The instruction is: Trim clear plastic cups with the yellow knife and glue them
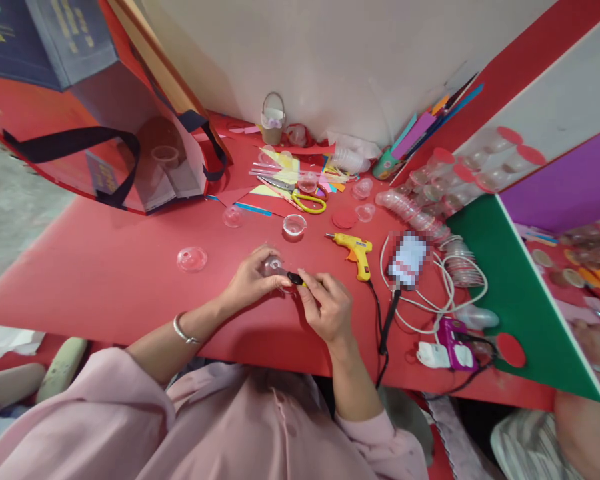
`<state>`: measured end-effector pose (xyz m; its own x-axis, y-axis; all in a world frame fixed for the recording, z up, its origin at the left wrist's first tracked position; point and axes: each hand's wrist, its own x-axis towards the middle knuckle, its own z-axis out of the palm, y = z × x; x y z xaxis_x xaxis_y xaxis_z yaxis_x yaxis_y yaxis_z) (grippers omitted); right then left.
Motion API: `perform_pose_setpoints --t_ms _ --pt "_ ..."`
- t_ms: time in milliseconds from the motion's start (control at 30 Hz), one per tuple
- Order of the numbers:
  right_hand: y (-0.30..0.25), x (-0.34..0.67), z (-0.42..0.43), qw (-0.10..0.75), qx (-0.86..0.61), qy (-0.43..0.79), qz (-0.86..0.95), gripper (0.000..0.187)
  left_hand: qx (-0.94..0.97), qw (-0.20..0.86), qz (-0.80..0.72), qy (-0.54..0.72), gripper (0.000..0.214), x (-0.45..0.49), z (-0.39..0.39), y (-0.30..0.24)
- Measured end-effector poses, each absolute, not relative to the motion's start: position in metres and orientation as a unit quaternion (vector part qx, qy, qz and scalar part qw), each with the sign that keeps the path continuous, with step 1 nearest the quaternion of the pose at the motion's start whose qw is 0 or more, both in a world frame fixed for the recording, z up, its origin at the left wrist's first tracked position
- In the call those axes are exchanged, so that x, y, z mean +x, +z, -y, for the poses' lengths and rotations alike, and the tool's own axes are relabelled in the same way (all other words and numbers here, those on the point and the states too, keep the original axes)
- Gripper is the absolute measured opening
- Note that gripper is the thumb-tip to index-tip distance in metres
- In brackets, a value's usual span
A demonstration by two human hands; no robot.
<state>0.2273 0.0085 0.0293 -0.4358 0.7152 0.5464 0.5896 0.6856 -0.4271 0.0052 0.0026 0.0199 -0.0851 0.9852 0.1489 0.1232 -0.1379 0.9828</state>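
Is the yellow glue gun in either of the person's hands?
No, the glue gun lies on the red table, apart from the left hand holding a clear cup and the right hand holding a black-tipped tool.

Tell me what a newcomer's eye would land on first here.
First the red table itself, then at its near edge the left hand gripping a clear plastic cup while the right hand holds a small black-tipped tool up to it. Just right of them lies a yellow glue gun, with a row of clear cups beyond it.
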Motion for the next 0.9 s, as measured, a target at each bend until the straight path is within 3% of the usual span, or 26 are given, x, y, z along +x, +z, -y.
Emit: perform_pose_setpoints --t_ms 367,600,900 --pt "0.0327 0.2270 -0.0081 0.368 -0.382 0.084 0.844 0.031 0.506 0.449 -0.507 0.534 0.070 0.0062 -0.0012 0.0164" --pt "0.0302 0.2270 -0.0077 0.363 -0.388 0.089 0.843 0.031 0.567 0.382 -0.501 0.531 0.060 0.0041 -0.0032 0.0179" --pt "0.0308 0.2276 -0.0088 0.345 -0.384 0.088 0.852 0.038 0.529 0.420 -0.516 0.528 0.064 0.0063 -0.0026 0.0183"
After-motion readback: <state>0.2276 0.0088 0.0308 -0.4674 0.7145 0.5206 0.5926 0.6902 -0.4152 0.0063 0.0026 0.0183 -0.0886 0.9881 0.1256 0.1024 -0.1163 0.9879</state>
